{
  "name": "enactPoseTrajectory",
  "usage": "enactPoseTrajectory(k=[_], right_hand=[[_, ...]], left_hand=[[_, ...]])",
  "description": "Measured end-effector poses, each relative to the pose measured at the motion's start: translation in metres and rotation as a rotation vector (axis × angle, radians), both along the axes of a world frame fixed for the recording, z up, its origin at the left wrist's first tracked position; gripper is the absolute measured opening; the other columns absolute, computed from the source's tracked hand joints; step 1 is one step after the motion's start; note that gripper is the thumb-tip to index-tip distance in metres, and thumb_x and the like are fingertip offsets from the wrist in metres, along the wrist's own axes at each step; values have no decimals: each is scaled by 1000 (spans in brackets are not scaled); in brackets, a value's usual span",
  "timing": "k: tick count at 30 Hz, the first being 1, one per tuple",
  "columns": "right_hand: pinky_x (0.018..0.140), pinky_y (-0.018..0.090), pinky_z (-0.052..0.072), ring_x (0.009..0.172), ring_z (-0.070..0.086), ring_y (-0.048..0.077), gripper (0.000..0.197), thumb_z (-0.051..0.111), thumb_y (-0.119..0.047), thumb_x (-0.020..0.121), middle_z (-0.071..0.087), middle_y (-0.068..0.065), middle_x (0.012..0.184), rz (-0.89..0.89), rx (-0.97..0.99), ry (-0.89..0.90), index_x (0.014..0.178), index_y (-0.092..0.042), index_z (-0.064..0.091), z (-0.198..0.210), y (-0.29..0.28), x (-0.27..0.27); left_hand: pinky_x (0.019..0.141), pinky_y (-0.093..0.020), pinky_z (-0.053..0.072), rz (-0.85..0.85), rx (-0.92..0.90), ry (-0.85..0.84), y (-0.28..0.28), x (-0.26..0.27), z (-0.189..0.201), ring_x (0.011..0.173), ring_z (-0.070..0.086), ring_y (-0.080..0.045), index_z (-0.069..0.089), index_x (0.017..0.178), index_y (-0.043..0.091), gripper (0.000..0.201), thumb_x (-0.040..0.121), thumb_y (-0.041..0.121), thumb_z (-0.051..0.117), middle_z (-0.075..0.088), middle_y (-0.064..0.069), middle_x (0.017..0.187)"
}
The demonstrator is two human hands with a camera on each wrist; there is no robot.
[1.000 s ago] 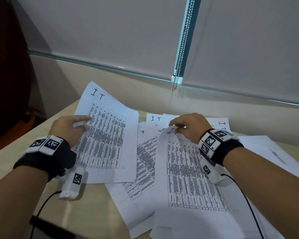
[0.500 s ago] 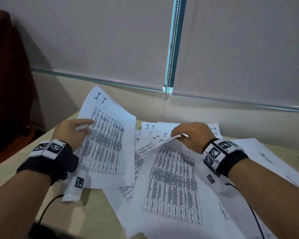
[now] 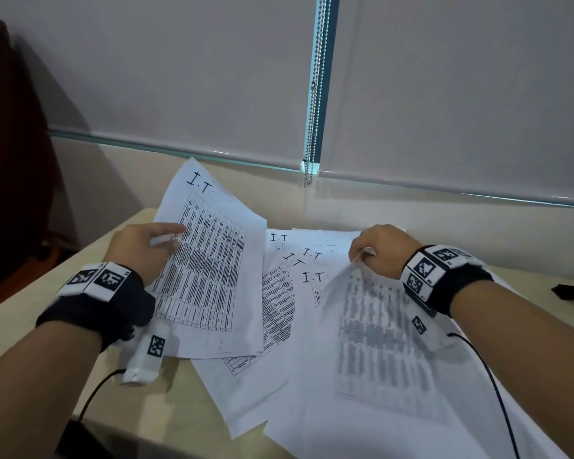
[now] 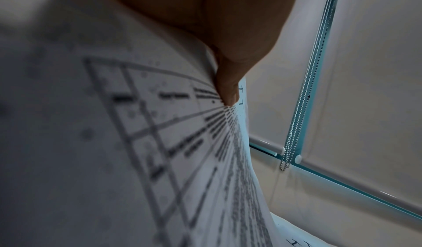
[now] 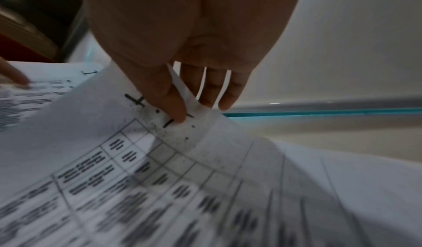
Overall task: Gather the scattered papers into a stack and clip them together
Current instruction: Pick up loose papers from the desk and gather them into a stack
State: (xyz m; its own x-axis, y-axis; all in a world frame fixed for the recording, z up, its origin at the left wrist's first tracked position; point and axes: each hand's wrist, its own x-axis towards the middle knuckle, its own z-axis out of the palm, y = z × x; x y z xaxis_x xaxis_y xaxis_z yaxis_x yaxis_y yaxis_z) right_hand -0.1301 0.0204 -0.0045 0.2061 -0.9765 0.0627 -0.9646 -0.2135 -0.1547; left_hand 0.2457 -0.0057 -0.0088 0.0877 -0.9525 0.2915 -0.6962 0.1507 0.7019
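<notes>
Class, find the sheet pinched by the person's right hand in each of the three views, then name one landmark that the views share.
Head: the sheet in the right hand lies right of centre, its top edge lifted by the right hand.
Left wrist: cannot be told; the left-hand sheet fills the picture.
Right wrist: it spans the lower half, pinched near the handwritten heading.
Shared landmark: the teal strip beside the blinds.

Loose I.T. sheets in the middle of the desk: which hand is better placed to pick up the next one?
Probably the right hand. It hangs directly over the overlapping loose sheets, pinching only one sheet's top edge. The left hand is off to the side, gripping the gathered sheet.
</notes>
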Motion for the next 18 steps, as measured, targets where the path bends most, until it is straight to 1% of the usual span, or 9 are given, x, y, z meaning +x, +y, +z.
enactPoseTrajectory(k=[2,4,6,8,10,12,13,15,18], right_hand=[[84,32,49,90,62,22,29,51,3,79,66,-3,86,-2,-21,-103,88,-15,72,-4,-2,-2],[80,31,50,86,62,23,30,51,7,77,63,-3,81,18,-17,-164,84,-14,70,-9,-3,-3],[79,34,49,87,60,23,37,49,10,74,61,-6,82,44,10,-155,79,-24,64,-13,-3,-5],[81,37,48,90,57,24,50,46,8,72,57,-9,85,0,54,-130,77,-42,52,-11,-5,-9],[84,34,47,94,57,24,51,46,-1,76,56,-9,89,-94,156,-55,93,-50,49,-9,-4,-8],[92,33,44,106,55,23,48,54,-18,83,55,-7,106,-149,334,112,127,-34,44,-13,1,1],[95,36,43,113,52,23,57,59,-29,83,53,-3,119,-146,418,187,136,-26,37,-21,2,5],[97,39,42,118,48,25,72,63,-47,78,45,5,131,-145,490,298,138,-20,33,-38,4,14],[93,35,44,112,50,23,69,72,-47,71,49,4,124,-202,405,230,128,-20,44,-50,0,15]], left_hand=[[37,-6,36,1,2,-15,0,1,-1,54,47,-26,73,99,25,20,85,13,65,63,-9,79],[34,-7,34,7,8,-22,0,3,-2,44,44,-19,73,99,25,20,85,12,64,63,-9,77],[34,-6,34,13,12,-43,-1,5,-3,40,42,-17,72,98,27,21,85,12,64,63,-9,78],[36,-6,36,9,14,-53,-3,4,-1,44,44,-21,70,94,32,21,85,13,65,64,-8,81],[35,-7,36,-1,10,-40,-6,0,0,45,43,-22,67,89,36,22,85,14,66,65,-7,82],[34,-6,35,-3,2,-29,-9,-5,-1,41,44,-17,69,92,33,21,85,14,66,64,-7,81],[33,-6,33,-6,-1,-24,-9,-8,-2,37,43,-12,71,95,31,20,85,14,66,63,-7,77],[31,-6,31,-17,-4,-15,-7,-15,-2,31,39,-9,71,97,28,19,86,14,65,59,-4,68],[35,-5,33,-27,-27,-38,-5,-17,-2,41,42,-16,72,101,27,20,86,15,65,62,-8,76]])
